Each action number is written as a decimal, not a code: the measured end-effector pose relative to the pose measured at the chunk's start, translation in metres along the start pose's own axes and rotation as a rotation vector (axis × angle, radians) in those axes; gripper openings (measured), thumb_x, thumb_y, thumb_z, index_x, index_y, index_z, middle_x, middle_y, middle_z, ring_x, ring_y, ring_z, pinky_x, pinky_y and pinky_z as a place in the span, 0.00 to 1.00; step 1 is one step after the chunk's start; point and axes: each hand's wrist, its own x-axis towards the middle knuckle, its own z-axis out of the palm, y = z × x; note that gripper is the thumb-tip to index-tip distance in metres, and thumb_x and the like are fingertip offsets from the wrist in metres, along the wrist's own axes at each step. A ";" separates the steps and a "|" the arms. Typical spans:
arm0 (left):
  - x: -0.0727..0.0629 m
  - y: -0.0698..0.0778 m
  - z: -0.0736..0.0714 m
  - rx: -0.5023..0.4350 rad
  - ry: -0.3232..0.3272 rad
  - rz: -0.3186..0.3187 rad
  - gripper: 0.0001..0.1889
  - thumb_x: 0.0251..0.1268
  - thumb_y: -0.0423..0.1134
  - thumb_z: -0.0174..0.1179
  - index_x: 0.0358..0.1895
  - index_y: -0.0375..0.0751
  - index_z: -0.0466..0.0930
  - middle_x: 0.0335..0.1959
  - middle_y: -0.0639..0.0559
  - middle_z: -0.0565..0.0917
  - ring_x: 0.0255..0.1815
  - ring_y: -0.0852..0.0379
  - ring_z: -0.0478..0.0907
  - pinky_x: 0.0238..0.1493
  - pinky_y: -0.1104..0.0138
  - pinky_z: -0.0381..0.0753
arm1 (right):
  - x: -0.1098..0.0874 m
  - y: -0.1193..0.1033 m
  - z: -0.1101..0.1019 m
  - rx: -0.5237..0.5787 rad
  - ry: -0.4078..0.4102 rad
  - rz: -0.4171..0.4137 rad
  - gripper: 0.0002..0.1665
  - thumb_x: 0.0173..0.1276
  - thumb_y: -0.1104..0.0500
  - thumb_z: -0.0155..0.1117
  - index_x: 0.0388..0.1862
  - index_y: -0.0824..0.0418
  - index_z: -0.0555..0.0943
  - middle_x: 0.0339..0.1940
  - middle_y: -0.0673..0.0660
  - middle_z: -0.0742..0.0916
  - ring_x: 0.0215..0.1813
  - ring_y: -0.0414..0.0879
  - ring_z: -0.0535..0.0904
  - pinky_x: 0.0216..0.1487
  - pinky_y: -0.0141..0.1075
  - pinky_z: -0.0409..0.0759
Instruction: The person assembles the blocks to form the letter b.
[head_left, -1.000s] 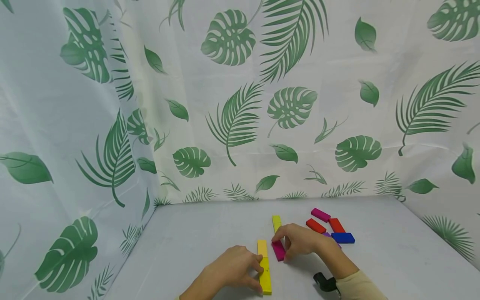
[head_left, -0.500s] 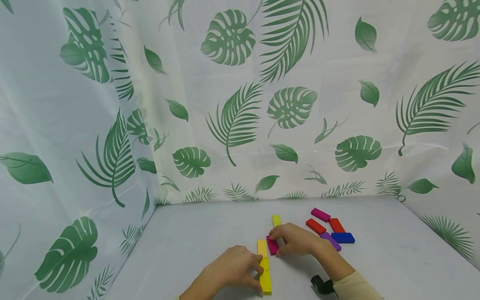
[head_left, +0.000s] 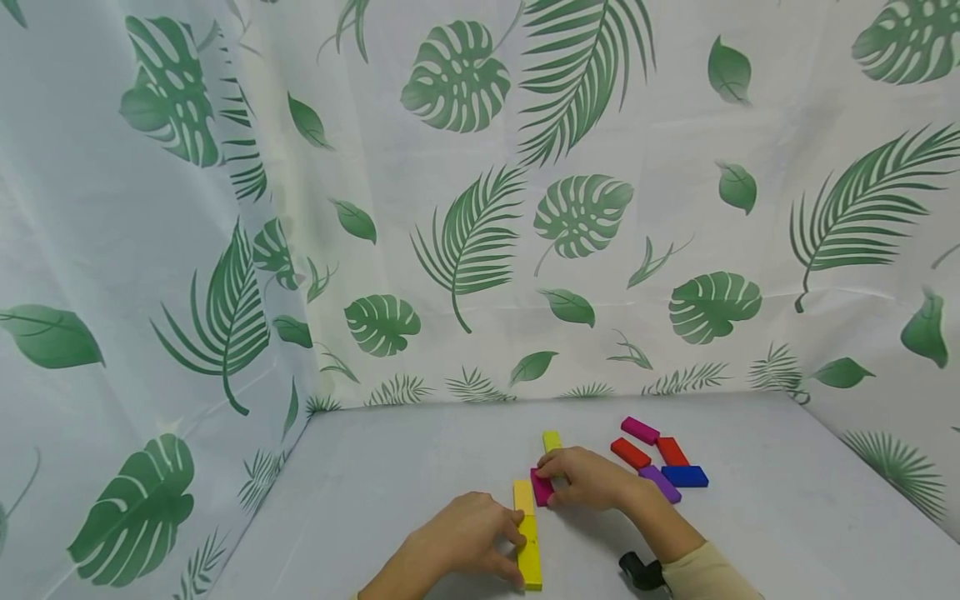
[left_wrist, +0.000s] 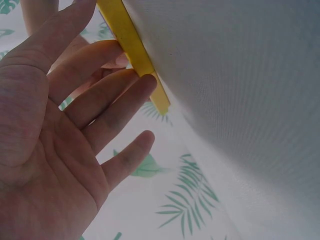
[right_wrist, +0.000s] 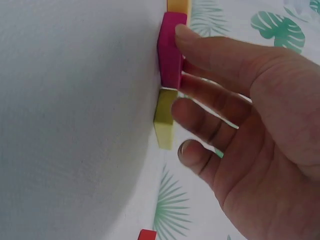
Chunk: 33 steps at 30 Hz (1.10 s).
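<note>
In the head view my left hand (head_left: 474, 533) holds a bright yellow block (head_left: 530, 565), thumb by its near end and fingertips along its left side. Joined end to end beyond it lies an orange-yellow block (head_left: 523, 495). My right hand (head_left: 592, 478) pinches a magenta block (head_left: 540, 489) just right of that orange-yellow one. The right wrist view shows the thumb on the magenta block's face, with other fingers partly hidden behind. A yellow-green block (head_left: 552, 440) lies past the magenta one, partly covered by the right hand.
Toward the back right lie loose blocks: a second magenta block (head_left: 640, 430), two red ones (head_left: 631, 453), a blue block (head_left: 684, 477) and a purple block (head_left: 660, 484). A black object (head_left: 641, 572) is at the right wrist. Leaf-print curtains (head_left: 480, 250) border the white table (head_left: 390, 458).
My right hand has slid the magenta block left and slightly away, up beside the orange-yellow block, and its slant has lessened. The left hand and yellow block have stayed put.
</note>
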 end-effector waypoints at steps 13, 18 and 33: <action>0.000 -0.002 0.000 0.031 0.028 0.057 0.22 0.52 0.66 0.75 0.49 0.65 0.92 0.61 0.62 0.86 0.55 0.70 0.83 0.53 0.73 0.79 | 0.006 -0.007 0.001 -0.069 0.049 0.074 0.23 0.66 0.58 0.76 0.60 0.57 0.87 0.63 0.56 0.87 0.69 0.60 0.79 0.66 0.61 0.78; 0.000 -0.001 -0.001 0.028 0.015 0.055 0.21 0.53 0.66 0.75 0.49 0.65 0.92 0.61 0.62 0.86 0.54 0.71 0.83 0.53 0.73 0.78 | 0.011 -0.010 0.001 -0.105 0.072 0.091 0.21 0.64 0.60 0.78 0.57 0.57 0.89 0.60 0.56 0.88 0.66 0.58 0.81 0.64 0.59 0.80; 0.001 -0.002 0.002 0.004 0.000 0.039 0.22 0.53 0.65 0.75 0.50 0.64 0.92 0.61 0.61 0.86 0.54 0.70 0.83 0.53 0.74 0.79 | 0.036 -0.005 0.000 -0.108 0.087 0.133 0.22 0.66 0.60 0.76 0.60 0.57 0.88 0.61 0.59 0.86 0.63 0.57 0.81 0.65 0.56 0.80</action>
